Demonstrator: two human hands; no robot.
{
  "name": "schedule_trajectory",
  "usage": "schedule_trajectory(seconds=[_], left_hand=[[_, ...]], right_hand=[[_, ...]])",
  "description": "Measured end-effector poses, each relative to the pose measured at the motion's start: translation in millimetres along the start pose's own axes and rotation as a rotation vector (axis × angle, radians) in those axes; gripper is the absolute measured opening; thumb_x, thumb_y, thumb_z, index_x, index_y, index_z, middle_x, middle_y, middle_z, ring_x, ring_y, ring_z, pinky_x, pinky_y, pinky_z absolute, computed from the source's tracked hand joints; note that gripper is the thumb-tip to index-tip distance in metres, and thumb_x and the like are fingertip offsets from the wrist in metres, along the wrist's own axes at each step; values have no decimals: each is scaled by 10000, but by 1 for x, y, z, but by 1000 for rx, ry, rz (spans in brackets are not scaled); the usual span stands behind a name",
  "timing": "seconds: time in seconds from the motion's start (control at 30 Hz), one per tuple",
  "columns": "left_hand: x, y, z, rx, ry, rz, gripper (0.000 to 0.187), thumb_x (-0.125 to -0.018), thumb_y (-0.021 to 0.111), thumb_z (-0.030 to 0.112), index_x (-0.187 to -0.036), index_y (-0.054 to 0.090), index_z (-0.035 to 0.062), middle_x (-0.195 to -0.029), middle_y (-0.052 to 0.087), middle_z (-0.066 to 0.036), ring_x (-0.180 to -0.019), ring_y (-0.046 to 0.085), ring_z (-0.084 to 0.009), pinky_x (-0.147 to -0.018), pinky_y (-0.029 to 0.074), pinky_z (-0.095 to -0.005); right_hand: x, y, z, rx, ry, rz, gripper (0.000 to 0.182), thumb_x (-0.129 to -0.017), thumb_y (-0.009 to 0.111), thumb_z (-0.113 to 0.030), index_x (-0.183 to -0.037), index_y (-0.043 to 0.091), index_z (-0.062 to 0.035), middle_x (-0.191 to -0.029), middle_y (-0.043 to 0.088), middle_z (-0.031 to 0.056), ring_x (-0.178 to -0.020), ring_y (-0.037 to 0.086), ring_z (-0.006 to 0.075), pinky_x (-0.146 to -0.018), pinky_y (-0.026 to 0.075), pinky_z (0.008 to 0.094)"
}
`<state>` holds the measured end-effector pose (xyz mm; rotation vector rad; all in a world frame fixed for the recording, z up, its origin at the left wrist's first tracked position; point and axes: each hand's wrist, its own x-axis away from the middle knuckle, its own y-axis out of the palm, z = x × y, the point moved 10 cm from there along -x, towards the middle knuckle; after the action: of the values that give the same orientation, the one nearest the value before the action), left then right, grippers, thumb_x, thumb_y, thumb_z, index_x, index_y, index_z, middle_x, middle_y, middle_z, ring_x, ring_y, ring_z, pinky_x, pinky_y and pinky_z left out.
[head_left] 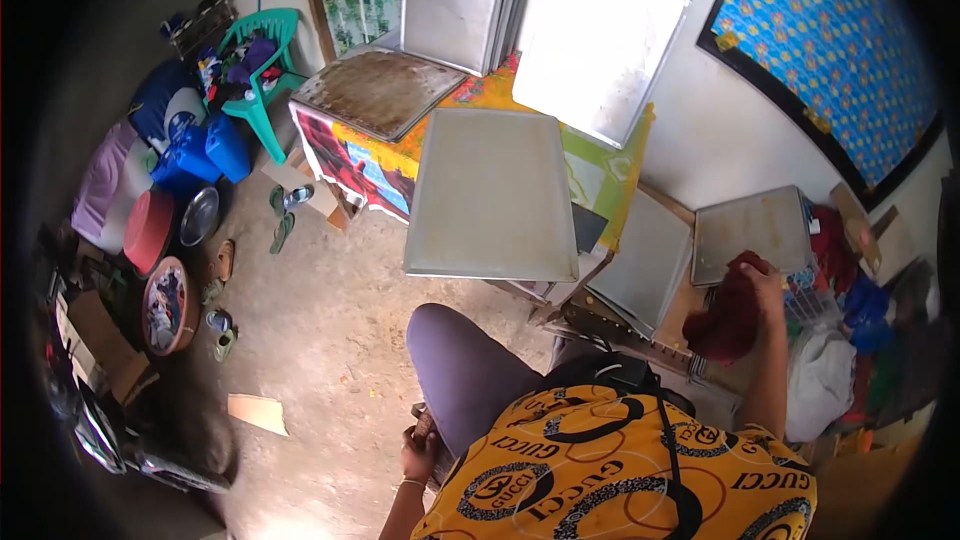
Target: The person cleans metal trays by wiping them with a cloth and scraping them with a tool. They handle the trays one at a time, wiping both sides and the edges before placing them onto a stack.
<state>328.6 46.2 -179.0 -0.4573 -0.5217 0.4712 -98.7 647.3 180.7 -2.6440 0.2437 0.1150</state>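
My right hand [768, 292] is out to the right, its fingers closed on a dark red cloth [722, 325] that hangs down in folds. Behind the cloth lies a metal tray [752, 230] with a worn, stained surface. Down beside my left knee, my left hand [418, 452] is curled round something brown and dark that I cannot make out. In front of me a large grey metal tray [492, 195] lies on the table, its near edge jutting past the tabletop.
On the table's patterned cover [490, 90] are a rusty brown tray [378, 92], upright stacked trays [450, 0] and a bright leaning tray [600, 40]. A white sack [820, 380] stands at right. Leftward are a green chair [262, 105], blue jerrycans [205, 152] and a clothes basin [185, 315].
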Motion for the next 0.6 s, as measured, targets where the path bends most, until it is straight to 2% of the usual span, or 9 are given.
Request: schedule_trajectory(seconds=[0.03, 0.13, 0.2, 0.27, 0.33, 0.4, 0.47, 0.5, 0.6], left_hand=[[3, -9, 9, -34, 3, 93, 514, -870, 571, 413, -1191, 419, 41, -932, 623, -284, -878, 593, -462, -736, 461, -508], [6, -16, 18, -87, -121, 82, 406, -908, 514, 380, -1143, 440, 57, -907, 617, -292, -867, 579, -478, -728, 452, -524], [1, -22, 17, -157, -202, 100, 384, -941, 412, 413, -1108, 453, 70, -867, 613, -302, -846, 577, -486, -719, 445, -537], [-5, -20, 7, -194, -261, 68, 404, -953, 361, 434, -1086, 457, 65, -865, 608, -309, -843, 572, -492, -718, 443, -541], [-12, -24, 10, -176, -260, 60, 446, -950, 343, 456, -1014, 482, 38, -883, 596, -323, -858, 556, -505, -726, 437, -549], [-22, -22, 6, -179, -269, 43, 452, -948, 349, 451, -981, 496, 24, -890, 590, -329, -861, 549, -512, -731, 435, -551], [-21, -22, 4, -177, -316, 93, 466, -946, 350, 452, -934, 518, 17, -873, 595, -320, -842, 557, -505, -714, 437, -552], [-18, -25, 9, -197, -315, 130, 463, -944, 351, 449, -900, 530, 24, -824, 602, -306, -798, 570, -494, -676, 441, -556], [-20, -24, 8, -222, -298, 122, 448, -943, 354, 428, -881, 566, 38, -754, 605, -280, -724, 581, -481, -620, 439, -556]], right_hand=[[-10, 14, 4, -28, 18, 17, 309, -764, 678, -198, -965, 623, 30, -847, 651, 104, -777, 615, 166, -689, 493, 298], [-36, 79, -3, -138, 63, 55, 245, -756, 661, -134, -940, 618, 21, -825, 640, 96, -760, 610, 168, -673, 499, 304], [-55, 130, -1, -281, 113, 58, 266, -764, 650, -129, -978, 612, 25, -852, 638, 99, -762, 605, 168, -687, 502, 309], [-63, 182, -27, -263, -27, -5, 339, -783, 641, -144, -1063, 584, 38, -903, 646, 131, -792, 623, 211, -739, 503, 330], [-65, 237, -33, 105, -190, -24, 462, -825, 628, -260, -1164, 534, 39, -1046, 610, 221, -948, 611, 311, -837, 482, 392], [-75, 306, 46, 555, -90, -163, 623, -853, 575, -437, -1264, 451, 15, -1251, 463, 299, -1158, 479, 417, -951, 407, 473], [-36, 323, 22, 752, -54, -40, 659, -866, 505, -508, -1331, 389, -56, -1358, 309, 323, -1185, 438, 445, -970, 383, 492], [-35, 324, 20, 763, 0, -28, 629, -887, 476, -485, -1371, 338, -107, -1411, 249, 275, -1193, 430, 435, -976, 375, 489], [-27, 322, 13, 748, 25, 79, 584, -901, 458, -466, -1359, 363, -117, -1413, 296, 209, -1204, 426, 413, -971, 377, 483]])
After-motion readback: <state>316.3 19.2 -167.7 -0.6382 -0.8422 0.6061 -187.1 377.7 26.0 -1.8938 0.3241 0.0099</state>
